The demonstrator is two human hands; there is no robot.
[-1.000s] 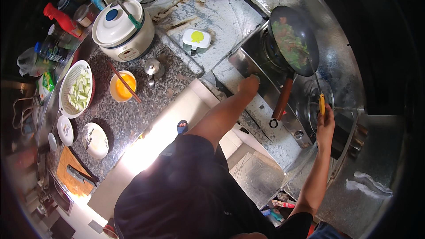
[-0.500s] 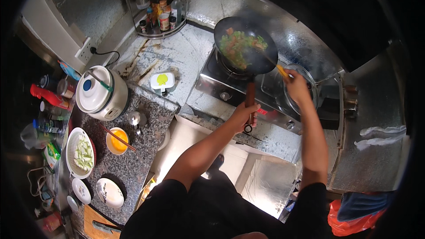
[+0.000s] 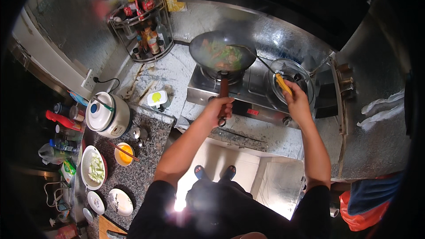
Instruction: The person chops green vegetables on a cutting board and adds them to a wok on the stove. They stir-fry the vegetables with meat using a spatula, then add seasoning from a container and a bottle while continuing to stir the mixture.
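My left hand (image 3: pixel 217 109) is wrapped round the wooden handle (image 3: pixel 224 89) of a dark wok (image 3: pixel 247 56). The wok stands over the left burner of a gas stove, holding steaming chopped green vegetables with reddish-brown pieces (image 3: pixel 221 55). In my right hand (image 3: pixel 296 99) is the yellow handle of a metal cooking utensil (image 3: pixel 283 84). Its thin shaft reaches left over the wok's rim; steam and food blur its far end, so I cannot make out its shape. A round glass lid (image 3: pixel 305 73) lies on the stove's right side, close to my right hand.
A rice cooker (image 3: pixel 106 115), a bowl of beaten egg (image 3: pixel 123 159) with chopsticks across it, a white basket of sliced pale-green vegetable (image 3: pixel 86 175) and small plates (image 3: pixel 120 202) occupy the left counter. Behind stands a bottle rack (image 3: pixel 141 20). A white lidded box (image 3: pixel 157 99) sits left of the stove (image 3: pixel 201 102).
The view has shifted. The wok has moved somewhat left over the burner. My right hand has drawn back from it with the utensil. Both hands keep their holds.
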